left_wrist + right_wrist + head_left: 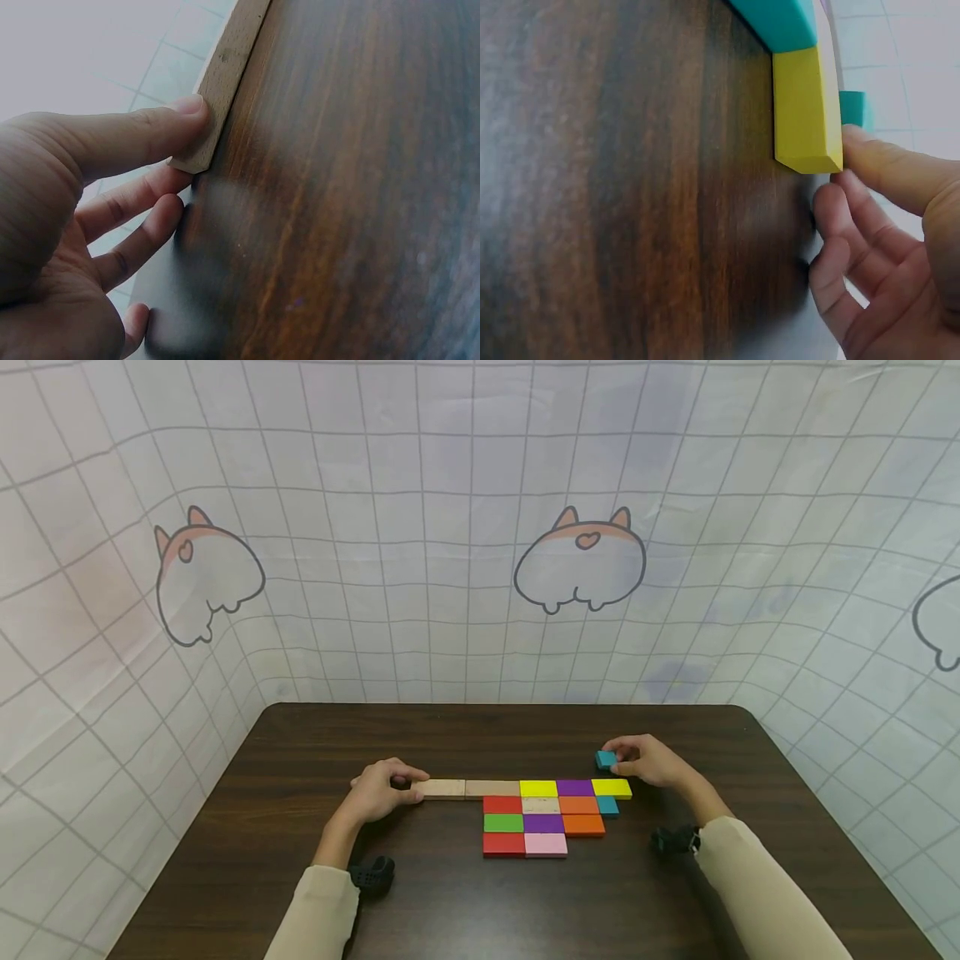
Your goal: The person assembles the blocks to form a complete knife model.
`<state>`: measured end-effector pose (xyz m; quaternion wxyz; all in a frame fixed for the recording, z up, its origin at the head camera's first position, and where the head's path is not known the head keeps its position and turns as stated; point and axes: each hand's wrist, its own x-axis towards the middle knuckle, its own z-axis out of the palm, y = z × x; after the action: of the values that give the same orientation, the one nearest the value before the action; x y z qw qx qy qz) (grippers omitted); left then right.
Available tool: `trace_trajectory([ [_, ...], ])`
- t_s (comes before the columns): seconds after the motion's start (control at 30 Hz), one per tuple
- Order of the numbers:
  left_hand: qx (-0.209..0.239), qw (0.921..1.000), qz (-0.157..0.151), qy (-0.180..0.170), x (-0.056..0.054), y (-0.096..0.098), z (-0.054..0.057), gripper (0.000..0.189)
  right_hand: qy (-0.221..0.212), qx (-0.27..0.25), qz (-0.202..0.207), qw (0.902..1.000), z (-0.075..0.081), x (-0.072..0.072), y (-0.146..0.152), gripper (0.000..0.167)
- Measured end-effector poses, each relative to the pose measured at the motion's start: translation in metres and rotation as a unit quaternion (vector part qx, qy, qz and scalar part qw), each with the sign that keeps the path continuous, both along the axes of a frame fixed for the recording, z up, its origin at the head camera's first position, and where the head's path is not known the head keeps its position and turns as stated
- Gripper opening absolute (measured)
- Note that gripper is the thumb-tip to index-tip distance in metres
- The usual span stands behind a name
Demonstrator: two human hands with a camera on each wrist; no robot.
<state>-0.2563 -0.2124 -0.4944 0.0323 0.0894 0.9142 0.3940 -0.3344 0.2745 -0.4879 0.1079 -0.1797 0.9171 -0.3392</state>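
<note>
At the left end of the top row, my left hand [381, 789] pinches a plain wooden block [440, 790] between thumb and fingers. In the left wrist view the thumb lies on the near face of that block [217, 112]. Behind the row's right end, my right hand [647, 762] pinches a small teal block [606, 760]. The right wrist view shows this teal block [853, 109] partly hidden behind a yellow block [802, 112] standing just in front of the fingers. Whether the held teal block touches the table cannot be told.
A second wooden block [492, 788], a purple block [575, 787] and yellow ones continue the top row. Below sit shorter rows with red [504, 845], green [502, 823], pink [546, 845] and orange blocks [583, 826], and another teal block [608, 807]. A dark wooden table [300, 735] carries everything.
</note>
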Motion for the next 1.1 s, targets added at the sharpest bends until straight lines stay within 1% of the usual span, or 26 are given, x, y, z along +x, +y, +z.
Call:
trace_trajectory([
  [0.23,-0.003,1.0,0.002,0.004,-0.001,-0.001,-0.001,0.026,0.019,-0.02,-0.009,0.9996,0.0,0.006,0.008,0.036],
  [0.4,-0.006,0.9999,0.008,0.007,-0.001,-0.002,-0.002,0.024,0.049,-0.025,-0.023,0.9982,0.002,0.014,0.012,0.035],
  [0.53,-0.004,1.0,0.006,0.003,-0.001,-0.001,-0.002,0.024,0.07,-0.02,-0.041,0.9965,0.007,0.025,0.016,0.035],
  [0.6,-0.004,1.0,0.006,0.002,-0.001,0.0,-0.002,0.024,0.077,-0.019,-0.043,0.9959,0.01,0.031,0.018,0.036],
  [0.87,-0.008,0.9999,0.009,0.006,-0.001,0.0,-0.003,0.024,0.091,-0.026,-0.037,0.9948,0.016,0.051,0.022,0.036],
  [1.1,-0.007,0.9999,0.003,0.011,-0.001,0.0,-0.003,0.025,0.09,-0.044,-0.033,0.9945,0.021,0.072,0.025,0.035],
])
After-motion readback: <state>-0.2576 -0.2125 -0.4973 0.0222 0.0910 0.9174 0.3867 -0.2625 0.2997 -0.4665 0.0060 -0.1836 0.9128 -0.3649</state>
